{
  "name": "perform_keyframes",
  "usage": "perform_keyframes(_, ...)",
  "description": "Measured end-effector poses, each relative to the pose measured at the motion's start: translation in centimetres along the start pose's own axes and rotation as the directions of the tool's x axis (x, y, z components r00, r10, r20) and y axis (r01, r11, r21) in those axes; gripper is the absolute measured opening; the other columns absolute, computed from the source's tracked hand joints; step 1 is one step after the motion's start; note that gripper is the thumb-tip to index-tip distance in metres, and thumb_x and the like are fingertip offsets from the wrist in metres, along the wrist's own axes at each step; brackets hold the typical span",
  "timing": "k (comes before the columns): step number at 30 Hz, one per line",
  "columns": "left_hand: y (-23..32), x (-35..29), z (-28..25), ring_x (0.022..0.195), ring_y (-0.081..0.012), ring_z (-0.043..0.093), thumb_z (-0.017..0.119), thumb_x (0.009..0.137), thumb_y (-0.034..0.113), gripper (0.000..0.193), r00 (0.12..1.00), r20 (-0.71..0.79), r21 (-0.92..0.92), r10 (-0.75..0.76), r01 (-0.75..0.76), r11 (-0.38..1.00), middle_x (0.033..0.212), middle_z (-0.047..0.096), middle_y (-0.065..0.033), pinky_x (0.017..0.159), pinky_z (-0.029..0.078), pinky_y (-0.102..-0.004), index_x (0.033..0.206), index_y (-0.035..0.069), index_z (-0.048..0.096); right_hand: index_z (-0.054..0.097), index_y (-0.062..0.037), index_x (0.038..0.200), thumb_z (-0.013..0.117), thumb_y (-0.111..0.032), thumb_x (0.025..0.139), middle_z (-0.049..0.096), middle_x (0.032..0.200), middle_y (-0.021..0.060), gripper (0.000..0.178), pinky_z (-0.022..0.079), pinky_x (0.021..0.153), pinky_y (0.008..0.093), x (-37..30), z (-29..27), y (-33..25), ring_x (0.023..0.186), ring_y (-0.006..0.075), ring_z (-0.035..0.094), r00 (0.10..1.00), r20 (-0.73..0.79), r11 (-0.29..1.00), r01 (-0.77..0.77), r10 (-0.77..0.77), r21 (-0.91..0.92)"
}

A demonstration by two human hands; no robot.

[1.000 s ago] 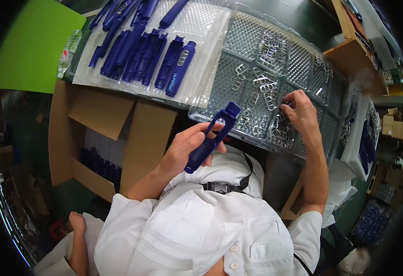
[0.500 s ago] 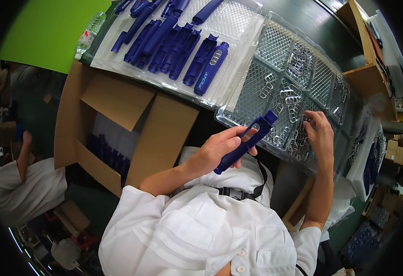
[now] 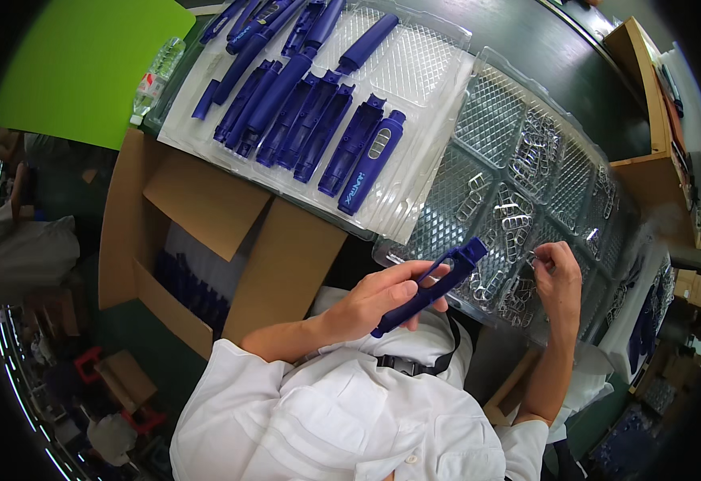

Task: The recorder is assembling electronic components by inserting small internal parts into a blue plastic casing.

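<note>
My left hand (image 3: 378, 295) grips a dark blue plastic casing (image 3: 431, 286), tilted up toward the right. My right hand (image 3: 557, 276) pinches among small metal clips (image 3: 501, 220) in the clear gridded tray (image 3: 499, 120). Beyond, more blue casings (image 3: 310, 120) lie on a second tray, open cardboard box (image 3: 206, 240) at left.

Between your left hand's (image 3: 374, 298) fingers: matt blue plastic shell (image 3: 431, 284). By your right fingertips (image 3: 544, 258): shiny metal clips (image 3: 511, 220), glossy clear plastic tray (image 3: 487, 128).

left hand (image 3: 382, 295): fingers curled in a grip, palm up
right hand (image 3: 559, 276): fingertips pinched, forearm upright
</note>
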State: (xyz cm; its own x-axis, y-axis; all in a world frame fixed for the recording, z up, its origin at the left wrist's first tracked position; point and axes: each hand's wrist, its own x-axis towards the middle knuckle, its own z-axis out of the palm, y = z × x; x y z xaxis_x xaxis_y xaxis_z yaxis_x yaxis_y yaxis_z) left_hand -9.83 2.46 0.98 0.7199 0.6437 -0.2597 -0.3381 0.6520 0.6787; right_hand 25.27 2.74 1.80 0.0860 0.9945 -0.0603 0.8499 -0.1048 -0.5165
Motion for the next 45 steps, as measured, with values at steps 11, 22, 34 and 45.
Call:
perform_keyframes(11, 1.2, 3.2, 0.1, 0.085, -0.0157, 0.067, 0.047, 0.107, 0.038, 0.062, 0.999, 0.0, -0.006, -0.037, 0.037, 0.999, 0.123, 0.065, -0.0206, 0.08, 0.055, -0.0264, 0.153, -0.002, 0.039, 0.068, -0.0005, 0.118, 0.063, 0.003, 0.097, 0.062, 0.097, 0.0001, 0.021, 0.049, 0.069, 0.0217, -1.6, -1.5, 0.5, 0.082, 0.0054, 0.058, 0.936, -0.204, 0.903, -0.192, 0.286, 0.385)
perform_keyframes(22, 0.8, 4.0, 0.8, 0.082, -0.0146, 0.065, 0.044, 0.096, 0.024, 0.062, 0.999, 0.016, -0.082, -0.043, 0.044, 0.996, 0.123, 0.064, -0.0225, 0.077, 0.054, -0.0268, 0.152, -0.003, 0.039, 0.067, 0.0103, 0.112, 0.063, 0.011, 0.095, 0.069, 0.101, 0.0172, 0.018, 0.059, 0.079, 0.0323, -4.3, -2.8, -10.2, 0.088, 0.0231, 0.072, 0.976, -0.204, 0.546, 0.131, 0.074, 0.827)
perform_keyframes(34, -1.8, 1.3, 2.1, 0.08, -0.013, 0.066, 0.041, 0.094, 0.001, 0.056, 0.981, -0.081, 0.295, 0.177, -0.146, 0.944, 0.114, 0.068, -0.0155, 0.074, 0.054, -0.0256, 0.15, -0.003, 0.044, 0.071, 0.0013, 0.097, 0.078, 0.008, 0.08, 0.07, 0.091, 0.009, 0.02, 0.052, 0.073, 0.0284, -4.8, 1.6, -14.2, 0.081, 0.0148, 0.066, 0.949, -0.285, 0.821, 0.268, -0.134, 0.505)
perform_keyframes(45, -2.6, 0.7, 3.2, 0.074, -0.0096, 0.064, 0.043, 0.097, -0.001, 0.045, 0.96, -0.119, 0.452, 0.252, -0.174, 0.875, 0.104, 0.072, -0.0105, 0.068, 0.054, -0.025, 0.141, -0.005, 0.054, 0.073, 0.0007, 0.091, 0.08, 0.005, 0.077, 0.062, 0.126, 0.0176, 0.017, 0.051, 0.094, 0.038, -5.6, 2.6, -13.8, 0.109, 0.0289, 0.063, 0.891, -0.387, 0.931, 0.322, -0.237, 0.171)
